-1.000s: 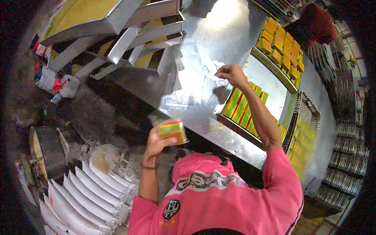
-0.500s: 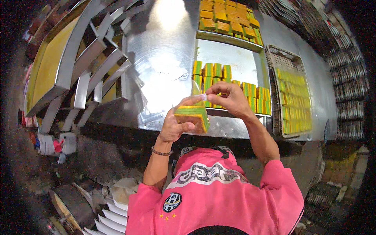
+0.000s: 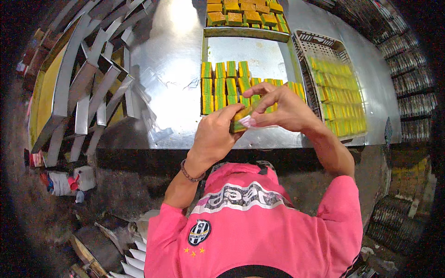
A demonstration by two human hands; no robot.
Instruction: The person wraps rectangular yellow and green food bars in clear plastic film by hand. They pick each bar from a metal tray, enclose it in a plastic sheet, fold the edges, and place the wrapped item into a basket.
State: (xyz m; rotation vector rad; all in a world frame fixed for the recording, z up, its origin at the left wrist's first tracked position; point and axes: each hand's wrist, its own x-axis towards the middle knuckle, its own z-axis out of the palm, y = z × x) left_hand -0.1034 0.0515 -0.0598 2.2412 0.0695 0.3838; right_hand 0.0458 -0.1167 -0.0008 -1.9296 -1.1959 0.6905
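Note:
My left hand point(image 3: 214, 134) is closed around a green and yellow layered cake slice point(image 3: 238, 124), held just off the front edge of the metal tray point(image 3: 245, 32). Clear film with a small whitish label, a plastic wrapper point(image 3: 246, 121), lies against the slice's right side. The thumb and forefinger of my right hand point(image 3: 285, 111) pinch this wrapper, the other fingers curled above. Part of the slice is hidden behind my fingers. Just beyond my hands, rows of striped cake slices point(image 3: 219, 86) stand in the tray's near half.
More brown-topped cake pieces point(image 3: 245, 16) fill the area behind the tray. On the right stands a plastic crate point(image 3: 320, 39) holding rows of wrapped slices point(image 3: 342, 97). Deep metal pans point(image 3: 88, 83) are piled at the left of the steel table point(image 3: 171, 69).
My left hand has turned the slice and moved it closer to the tray front. My right hand has come down to the slice's side with the wrapper. The view has shifted slightly.

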